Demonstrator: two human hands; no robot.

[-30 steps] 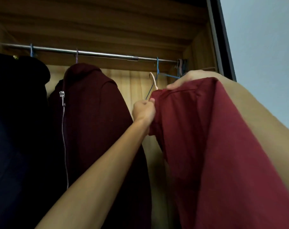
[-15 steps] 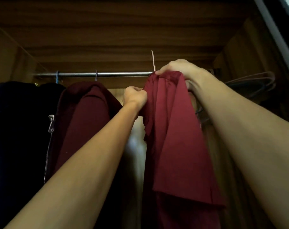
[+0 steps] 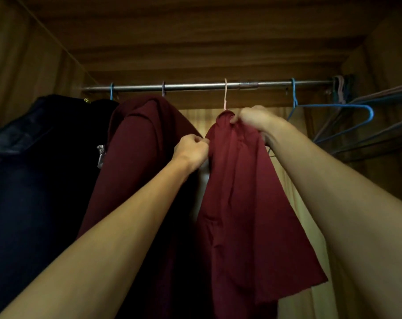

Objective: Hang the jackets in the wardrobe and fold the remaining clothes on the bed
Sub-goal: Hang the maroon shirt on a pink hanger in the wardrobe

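Note:
A dark red jacket (image 3: pixel 243 203) hangs on a pale pink hanger (image 3: pixel 225 95) whose hook sits over the metal rail (image 3: pixel 195 85) of the wardrobe. My right hand (image 3: pixel 253 117) grips the jacket's top by the hanger neck. My left hand (image 3: pixel 192 149) pinches the jacket's left edge a little lower. Left of it on the rail hang a maroon zip jacket (image 3: pixel 135 162) and a black jacket (image 3: pixel 34 169).
An empty blue hanger (image 3: pixel 333 107) hangs on the rail to the right, with several more empty hangers (image 3: pixel 342 88) bunched at the rail's far right end. Wooden wardrobe walls (image 3: pixel 23 54) close in on both sides and above.
The pink hanger's hook has gone from just in front of the rail to over it. Both hands keep their hold on the red jacket.

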